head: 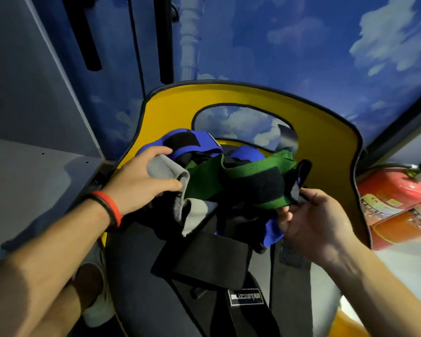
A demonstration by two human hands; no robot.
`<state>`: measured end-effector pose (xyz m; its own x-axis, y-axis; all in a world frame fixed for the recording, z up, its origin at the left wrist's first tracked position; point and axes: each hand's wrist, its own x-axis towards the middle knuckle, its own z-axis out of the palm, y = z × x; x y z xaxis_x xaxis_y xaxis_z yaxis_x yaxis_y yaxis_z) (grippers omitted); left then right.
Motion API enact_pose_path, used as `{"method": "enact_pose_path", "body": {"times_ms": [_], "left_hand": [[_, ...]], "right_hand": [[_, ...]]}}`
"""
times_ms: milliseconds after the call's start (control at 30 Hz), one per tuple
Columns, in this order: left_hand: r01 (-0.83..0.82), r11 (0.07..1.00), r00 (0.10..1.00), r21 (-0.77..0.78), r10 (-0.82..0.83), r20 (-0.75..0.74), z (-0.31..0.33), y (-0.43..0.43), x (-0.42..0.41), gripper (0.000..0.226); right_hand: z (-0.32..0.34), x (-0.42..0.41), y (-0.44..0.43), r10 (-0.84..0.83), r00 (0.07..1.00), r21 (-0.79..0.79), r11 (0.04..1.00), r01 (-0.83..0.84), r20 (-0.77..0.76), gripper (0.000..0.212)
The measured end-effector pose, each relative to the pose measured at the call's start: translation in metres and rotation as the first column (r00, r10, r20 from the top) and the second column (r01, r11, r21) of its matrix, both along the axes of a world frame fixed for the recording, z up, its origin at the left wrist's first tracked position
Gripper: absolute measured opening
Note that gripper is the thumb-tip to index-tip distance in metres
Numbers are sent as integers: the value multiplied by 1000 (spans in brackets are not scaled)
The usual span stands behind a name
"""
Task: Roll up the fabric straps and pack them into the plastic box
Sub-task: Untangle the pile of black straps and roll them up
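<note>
L hand (141, 176) is curled round a grey strap (167, 170), thumb on the near side and fingers over the top, so it's a firm grip and not wide open. There's a red and black wristband (110, 207) on that wrist. R hand (311, 220) is half closed, palm turned up and inward. Its thumb and fingertips pinch the end of a green strap (202, 176) right beside its black velcro patch (255, 183). Can't tell exactly how much of the end is under the fingers.

The straps sit as one tangled heap between the 2 hands, none rolled. Grey is at the L, green runs across the middle, and a blue strap (199, 142) w/ black patches loops behind. More blue pokes out low, just under the R hand. A wide black strap (204, 261) lies flat in front of the heap.

It's all on a seat w/ a yellow back (326, 132) and dark cushion (136, 288), w/ a small white-lettered label (245, 297) lower down. Red fire extinguishers (394, 188) lie to the R of the seat, and a grey shelf (34, 166) stands to the L. Behind is a wall w/ a sky and cloud print (301, 45).
</note>
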<state>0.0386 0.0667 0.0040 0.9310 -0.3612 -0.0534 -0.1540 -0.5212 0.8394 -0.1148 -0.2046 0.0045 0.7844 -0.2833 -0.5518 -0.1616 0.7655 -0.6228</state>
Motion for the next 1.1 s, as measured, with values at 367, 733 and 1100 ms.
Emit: {"method": "enact_pose_path", "body": {"times_ms": [367, 733, 1100], "left_hand": [[93, 996, 991, 6, -92, -95, 14, -5, -6, 66], [-141, 974, 760, -176, -7, -650, 32, 3, 7, 13], [-101, 907, 732, -409, -211, -648, 34, -10, -13, 35]], "right_hand": [[-7, -3, 6, -7, 983, -666, 737, -118, -183, 12], [2, 8, 62, 351, 934, -988, -103, 111, 68, 19], [-8, 26, 95, 286, 947, -979, 179, 99, 148, 30]]}}
